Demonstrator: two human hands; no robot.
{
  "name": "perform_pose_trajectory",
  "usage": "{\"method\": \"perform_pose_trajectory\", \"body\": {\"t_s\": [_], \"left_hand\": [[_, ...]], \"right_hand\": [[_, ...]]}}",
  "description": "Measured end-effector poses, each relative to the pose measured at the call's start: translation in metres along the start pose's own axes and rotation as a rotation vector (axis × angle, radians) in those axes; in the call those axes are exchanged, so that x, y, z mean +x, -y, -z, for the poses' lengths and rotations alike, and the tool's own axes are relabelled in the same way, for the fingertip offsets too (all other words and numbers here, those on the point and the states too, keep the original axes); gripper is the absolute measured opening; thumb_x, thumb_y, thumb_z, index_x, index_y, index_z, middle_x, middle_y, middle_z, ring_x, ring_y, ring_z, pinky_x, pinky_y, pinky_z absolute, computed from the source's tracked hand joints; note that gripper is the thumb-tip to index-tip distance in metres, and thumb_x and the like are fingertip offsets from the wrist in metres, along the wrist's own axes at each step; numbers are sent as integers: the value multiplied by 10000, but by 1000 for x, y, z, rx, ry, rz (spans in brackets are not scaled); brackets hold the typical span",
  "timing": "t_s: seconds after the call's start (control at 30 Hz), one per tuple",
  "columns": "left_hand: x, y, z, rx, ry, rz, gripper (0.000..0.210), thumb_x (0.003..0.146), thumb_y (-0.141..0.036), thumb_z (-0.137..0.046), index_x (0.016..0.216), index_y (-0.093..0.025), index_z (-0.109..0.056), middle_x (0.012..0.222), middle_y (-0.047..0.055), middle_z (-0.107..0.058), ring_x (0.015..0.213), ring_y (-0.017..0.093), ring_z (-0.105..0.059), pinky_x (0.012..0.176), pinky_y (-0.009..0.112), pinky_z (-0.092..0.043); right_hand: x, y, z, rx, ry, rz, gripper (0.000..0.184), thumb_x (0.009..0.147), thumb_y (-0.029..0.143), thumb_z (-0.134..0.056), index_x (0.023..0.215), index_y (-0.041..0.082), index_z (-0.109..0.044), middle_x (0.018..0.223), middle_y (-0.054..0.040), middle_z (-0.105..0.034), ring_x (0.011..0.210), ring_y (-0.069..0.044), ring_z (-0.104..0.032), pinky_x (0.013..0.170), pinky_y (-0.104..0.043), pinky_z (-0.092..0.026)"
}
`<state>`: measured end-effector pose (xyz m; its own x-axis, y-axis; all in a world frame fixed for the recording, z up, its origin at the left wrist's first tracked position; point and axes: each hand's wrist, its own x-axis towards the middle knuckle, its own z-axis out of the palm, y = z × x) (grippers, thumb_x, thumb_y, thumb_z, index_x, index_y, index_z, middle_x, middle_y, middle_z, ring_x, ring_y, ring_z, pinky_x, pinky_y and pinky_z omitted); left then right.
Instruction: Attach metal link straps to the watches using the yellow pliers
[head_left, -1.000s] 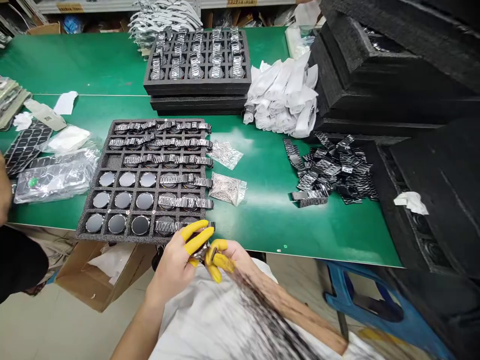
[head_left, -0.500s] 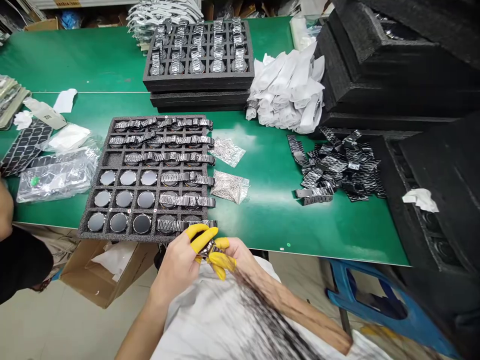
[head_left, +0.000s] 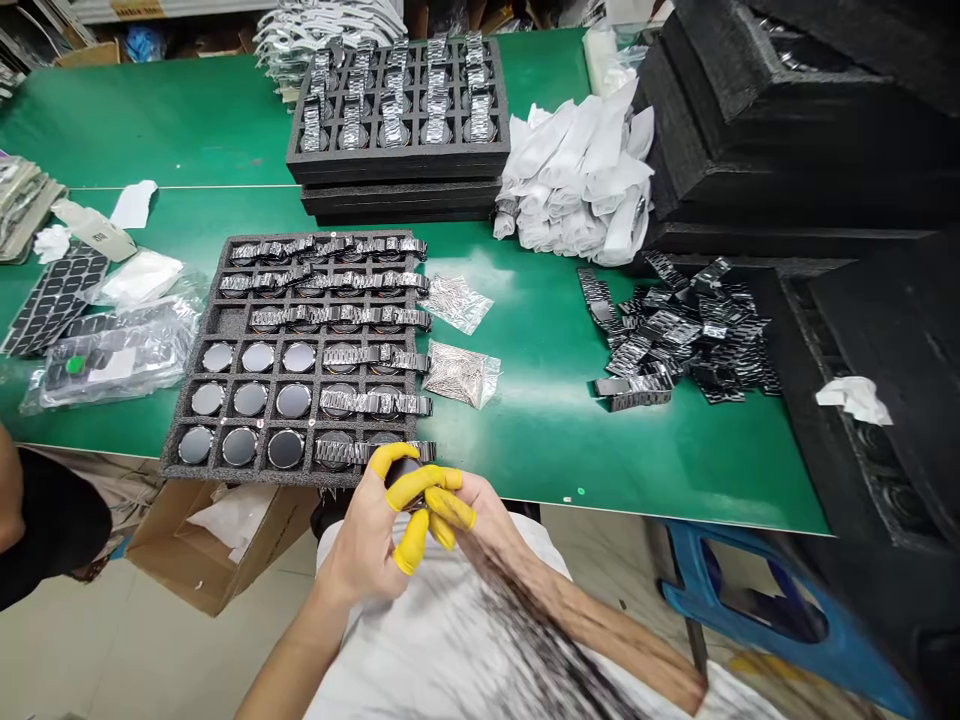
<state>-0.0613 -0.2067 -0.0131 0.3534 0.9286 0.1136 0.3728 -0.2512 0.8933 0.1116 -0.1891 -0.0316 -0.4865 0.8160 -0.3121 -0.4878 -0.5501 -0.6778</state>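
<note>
My left hand (head_left: 375,535) and my right hand (head_left: 469,515) meet over my lap at the table's near edge, fingertips in yellow finger cots. Both pinch a small dark watch case (head_left: 403,472); most of it is hidden by my fingers. Just beyond them lies a black foam tray (head_left: 225,318) on the green table (head_left: 540,420). Its left cells hold bare round watch faces (head_left: 251,398). Its right cells and back rows hold watches with metal bracelets (head_left: 373,402).
Two clear bags of small metal parts (head_left: 459,372) lie right of the tray. A heap of loose bracelet pieces (head_left: 675,335), white wrapped pieces (head_left: 581,185), stacked foam trays (head_left: 397,110) and black foam blocks (head_left: 787,130) lie farther off. Another person's sleeve (head_left: 41,530) shows at left.
My hands have closed tighter around the watch case and turned it; the left fingers now curl over it. The view has shifted slightly.
</note>
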Motion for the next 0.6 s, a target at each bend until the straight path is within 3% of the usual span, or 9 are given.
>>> {"method": "perform_pose_trajectory", "body": {"t_s": [0.13, 0.3, 0.43, 0.6], "left_hand": [[-3, 7, -5, -103, 0, 40, 481, 1016, -288, -522, 1493, -327, -565, 1357, 124, -520, 1318, 356, -562, 1035, 515, -568], [-5, 8, -8, -132, -42, 74, 483, 1026, -254, -526, 1492, -371, -564, 1346, 99, -514, 1115, 268, -623, 875, 405, -598], [-5, 6, -8, -147, -48, 64, 448, 1031, -301, -532, 1469, -368, -596, 1328, 95, -523, 1113, 272, -616, 937, 438, -573], [-2, 5, 0, -336, -50, 90, 447, 1037, -524, -526, 1391, -307, -691, 1324, 119, -566, 1188, 320, -593, 1043, 496, -526]], "right_hand": [[0, -2, 2, -1, 26, 4, 428, 840, 565, -852, 868, 146, -768, 596, 36, -553, 485, -73, -388, 495, -221, -315], [-1, -2, 0, 6, 33, 8, 408, 856, 547, -844, 891, 146, -785, 614, 34, -557, 495, -65, -390, 497, -210, -319], [-2, 0, -3, -11, 34, 2, 423, 856, 560, -837, 910, 144, -784, 615, 29, -577, 494, -71, -406, 510, -217, -337], [0, -2, 3, -29, 50, -9, 438, 859, 574, -827, 849, 146, -734, 599, 29, -589, 480, -74, -422, 535, -229, -366]]}}
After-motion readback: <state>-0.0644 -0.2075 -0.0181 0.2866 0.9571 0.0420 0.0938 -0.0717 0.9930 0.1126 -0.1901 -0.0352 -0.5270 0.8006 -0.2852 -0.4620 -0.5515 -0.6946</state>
